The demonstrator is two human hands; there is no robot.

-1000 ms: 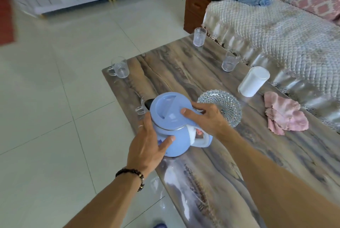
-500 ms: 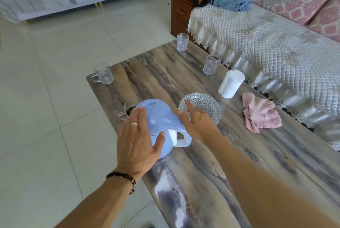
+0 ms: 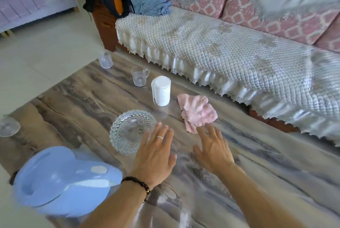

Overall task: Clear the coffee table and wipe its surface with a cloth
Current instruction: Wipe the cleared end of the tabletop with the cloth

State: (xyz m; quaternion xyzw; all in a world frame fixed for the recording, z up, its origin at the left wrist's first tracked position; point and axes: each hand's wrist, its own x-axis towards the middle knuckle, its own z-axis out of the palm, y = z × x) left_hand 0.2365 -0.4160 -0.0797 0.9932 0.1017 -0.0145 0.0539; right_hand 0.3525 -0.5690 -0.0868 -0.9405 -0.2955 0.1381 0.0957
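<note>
You are barely started: with your left hand (image 3: 156, 156) and right hand (image 3: 213, 148) both flat and holding nothing, the table (image 3: 257, 163) carries the kettle (image 3: 60, 181) near left, bowl (image 3: 131, 131), cup (image 3: 161, 90), glasses and the unused cloth (image 3: 197, 113) beyond your right fingers.

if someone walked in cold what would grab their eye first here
Probably the big blue kettle, blurred at the near left corner of the coffee table. Next, both open hands, left hand and right hand, reaching over the tabletop between the cut-glass dish and the crumpled pink cloth.
</note>
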